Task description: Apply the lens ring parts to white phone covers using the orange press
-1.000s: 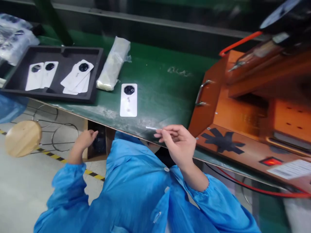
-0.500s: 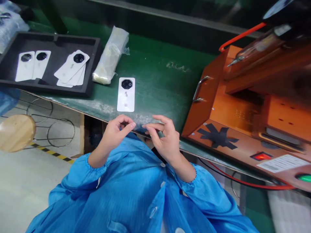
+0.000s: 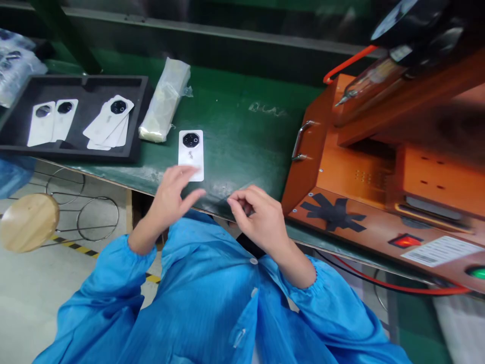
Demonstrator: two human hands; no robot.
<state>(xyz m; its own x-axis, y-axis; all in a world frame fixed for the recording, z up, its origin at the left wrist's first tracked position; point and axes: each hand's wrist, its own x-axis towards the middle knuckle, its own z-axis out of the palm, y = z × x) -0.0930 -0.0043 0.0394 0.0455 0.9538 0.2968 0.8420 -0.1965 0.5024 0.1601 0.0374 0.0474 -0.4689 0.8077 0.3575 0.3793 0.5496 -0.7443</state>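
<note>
A white phone back cover (image 3: 196, 157) with a round black camera area lies on the green bench in front of me. My left hand (image 3: 170, 194) reaches over its lower left corner, thumb and fingers spread, with nothing visible between them. The fingertips are blurred, and I cannot tell whether they touch the cover. To the right, by the bench's front edge, my right hand (image 3: 259, 215) has thumb and forefinger pinched together. A faint clear streak shows near that pinch; what it holds is too small to make out.
A black tray (image 3: 81, 151) holding several white phone covers (image 3: 109, 124) stands at left. Beside it lies a wrapped packet (image 3: 164, 101). An orange machine (image 3: 314, 167) with a lit red switch (image 3: 406, 241) occupies the right. A wooden stool (image 3: 30, 222) is at lower left.
My left hand has opened and moved left, onto the lower part of the phone cover. The right hand's fingers have curled into a tighter pinch. The view has shifted slightly.
</note>
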